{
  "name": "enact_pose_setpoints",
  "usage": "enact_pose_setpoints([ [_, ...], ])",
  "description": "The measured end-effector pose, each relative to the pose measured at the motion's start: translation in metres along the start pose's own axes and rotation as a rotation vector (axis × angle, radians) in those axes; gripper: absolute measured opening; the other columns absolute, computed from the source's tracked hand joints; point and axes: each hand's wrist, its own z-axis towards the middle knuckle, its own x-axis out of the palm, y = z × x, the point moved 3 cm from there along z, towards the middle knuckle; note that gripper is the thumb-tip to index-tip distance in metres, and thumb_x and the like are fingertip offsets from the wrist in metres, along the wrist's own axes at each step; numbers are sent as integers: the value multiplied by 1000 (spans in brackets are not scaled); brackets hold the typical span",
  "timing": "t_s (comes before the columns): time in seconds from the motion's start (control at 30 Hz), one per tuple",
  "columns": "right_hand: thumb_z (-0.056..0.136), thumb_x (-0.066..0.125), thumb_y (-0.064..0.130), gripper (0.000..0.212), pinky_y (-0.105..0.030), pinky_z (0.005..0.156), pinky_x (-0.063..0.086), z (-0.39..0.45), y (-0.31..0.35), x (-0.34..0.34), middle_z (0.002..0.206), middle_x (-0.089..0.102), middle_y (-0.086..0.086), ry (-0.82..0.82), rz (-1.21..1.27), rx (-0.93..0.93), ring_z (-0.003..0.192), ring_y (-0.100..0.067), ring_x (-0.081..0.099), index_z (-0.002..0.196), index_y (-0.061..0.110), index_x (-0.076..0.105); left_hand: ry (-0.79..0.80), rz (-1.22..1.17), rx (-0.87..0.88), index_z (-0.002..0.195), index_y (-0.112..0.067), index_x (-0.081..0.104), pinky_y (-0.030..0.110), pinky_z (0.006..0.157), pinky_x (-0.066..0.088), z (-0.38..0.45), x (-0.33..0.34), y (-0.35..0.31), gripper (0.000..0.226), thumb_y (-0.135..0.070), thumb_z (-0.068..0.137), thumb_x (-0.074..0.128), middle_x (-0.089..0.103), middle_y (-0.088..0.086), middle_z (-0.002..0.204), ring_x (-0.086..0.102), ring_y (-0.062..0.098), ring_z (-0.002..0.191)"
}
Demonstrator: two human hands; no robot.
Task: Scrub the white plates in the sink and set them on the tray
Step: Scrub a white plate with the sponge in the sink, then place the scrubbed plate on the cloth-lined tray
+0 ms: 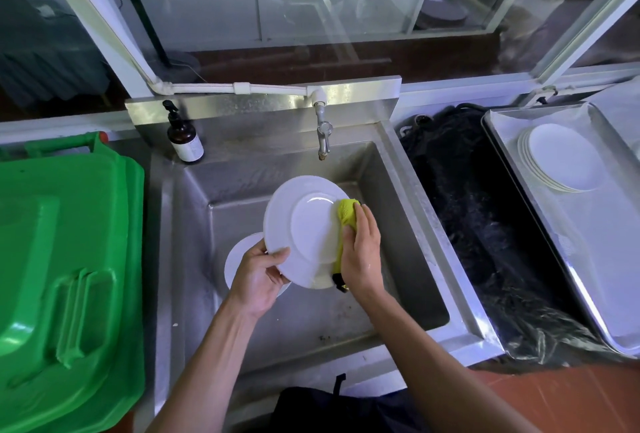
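Note:
Over the steel sink my left hand grips the lower left rim of a white plate, which is tilted with its underside toward me. My right hand holds a yellow-green sponge against the plate's right edge. Another white plate lies on the sink floor, mostly hidden behind my left hand and the held plate. At the far right a stack of white plates rests on the metal tray.
A tap hangs over the back of the sink, with a brown pump bottle on the left back corner. A green bin lid fills the left. Black plastic sheeting lies between sink and tray.

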Motion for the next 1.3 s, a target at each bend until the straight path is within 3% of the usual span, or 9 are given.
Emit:
enact_pose_setpoints([
  [0.2,107,39,20,46,-49,117,32,16,-1,-18,155,38,5,-9,-23,-10,142,-19,35,152,21,38,50,94,-37,100,-18,80,45,80,59,1,7,0,28,-3,79,69,76,10,108,73,27,97],
  [0.33,108,37,24,44,-51,118,28,23,2,-26,157,36,7,-10,-68,-17,144,-16,30,152,26,38,66,167,-67,100,-17,80,49,86,51,4,16,1,28,-7,77,67,75,13,108,71,29,95],
  [0.5,107,38,17,47,-48,118,27,27,11,-32,158,35,7,22,-123,-84,146,-17,27,153,25,38,101,274,-102,98,-11,80,47,73,59,8,33,3,27,-6,73,70,75,18,105,72,34,90],
  [0.67,103,41,11,49,-48,116,28,29,22,-36,157,38,7,29,-139,-173,145,-21,30,150,24,42,88,462,-76,96,-15,79,47,76,54,14,56,7,24,-11,73,73,76,17,102,73,34,88],
  [0.83,101,44,10,49,-46,110,35,36,19,-57,156,40,5,12,-154,-237,142,-23,35,148,24,46,108,619,37,99,-22,76,37,68,57,25,93,2,21,-8,86,66,78,10,100,74,25,88],
  [0.97,101,45,10,50,-44,109,37,46,12,-81,157,38,7,-13,-142,-227,140,-21,37,149,26,45,113,828,116,104,-26,75,41,83,59,40,128,-2,28,-5,94,60,78,3,102,74,25,97],
  [1.13,99,49,10,49,-48,106,41,64,-1,-131,154,44,6,-78,-154,-261,134,-23,44,147,23,48,71,1232,233,83,-20,59,32,59,38,63,172,-8,8,-14,87,57,58,-7,67,51,17,64],
  [1.2,101,50,13,45,-49,104,42,71,-8,-155,152,47,4,-124,-155,-275,132,-26,47,146,21,50,49,1402,309,79,-13,48,34,58,32,74,193,-10,14,-10,89,57,46,-7,64,44,21,63],
  [1.3,100,50,13,46,-48,103,43,83,-24,-194,152,47,3,-172,-180,-270,130,-27,48,146,20,50,54,1593,437,81,-16,46,40,59,41,89,230,-11,15,-7,89,54,50,2,66,51,37,69],
])
